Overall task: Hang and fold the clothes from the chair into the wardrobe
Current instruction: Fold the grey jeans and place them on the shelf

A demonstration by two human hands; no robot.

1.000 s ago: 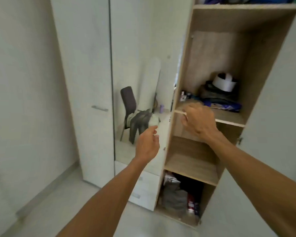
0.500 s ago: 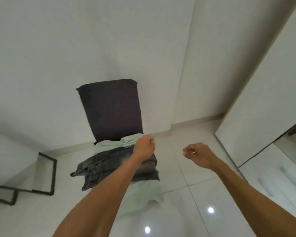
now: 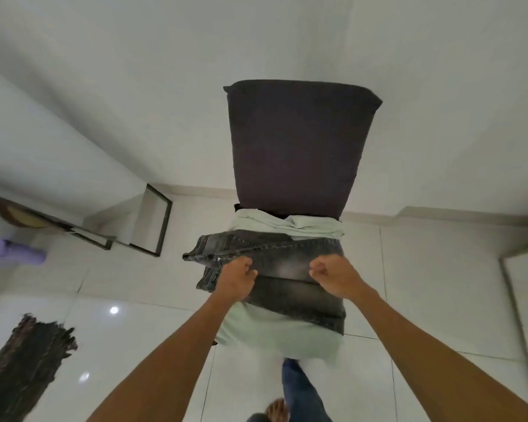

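The folded grey jeans [image 3: 287, 269] lie on a pale green garment [image 3: 275, 333] draped over the seat of the dark chair [image 3: 296, 147]. The left hand [image 3: 237, 278] and right hand [image 3: 333, 275], set apart, are curled against the jeans; whether they actually grip the denim cannot be told. The chair stands on a white tiled floor [image 3: 439, 284].

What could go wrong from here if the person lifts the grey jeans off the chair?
1. The grey jeans lie on a pale green garment that hangs over the front of the chair; lifting them might drag it to the floor.
2. The left hand and right hand sit close together mid-fold, so the loose waistband end could flop open.
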